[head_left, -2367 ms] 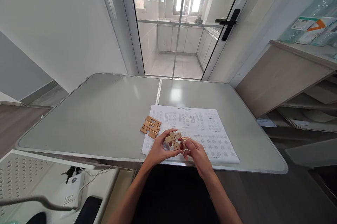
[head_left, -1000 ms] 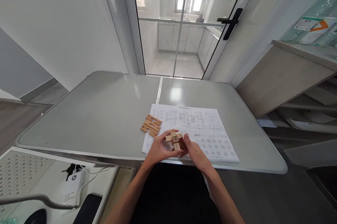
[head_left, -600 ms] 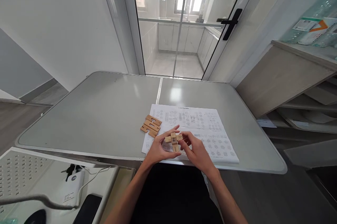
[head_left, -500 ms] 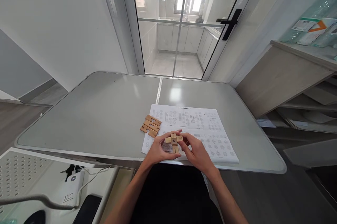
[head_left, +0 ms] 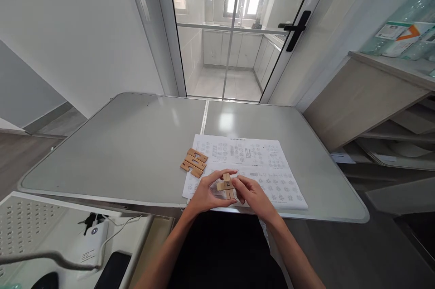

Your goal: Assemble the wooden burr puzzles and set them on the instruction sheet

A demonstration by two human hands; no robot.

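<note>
1. Holding a small cross of wooden blocks point(head_left: 226, 185) between both hands, the person keeps it just above the near edge of the instruction sheet point(head_left: 248, 166); one face of it shows a "2".
2. Gripping from its own side, the left hand point(head_left: 205, 191) pinches the cross with thumb and curled fingers, closed on the wood.
3. Meeting it from the other side, the right hand point(head_left: 253, 194) has its fingertips closed on the same cross (which block each finger presses cannot be made out).
4. Judging by this, the step in hand looks like seating the joined blocks against each other.
5. Lying flat on the table point(head_left: 136, 144), the spare notched pieces point(head_left: 194, 162) sit just beside the sheet's left edge, apart from both hands.
6. Fitting another piece would call for one hand to let go and the other to keep the cross steady, notches lined up.
</note>
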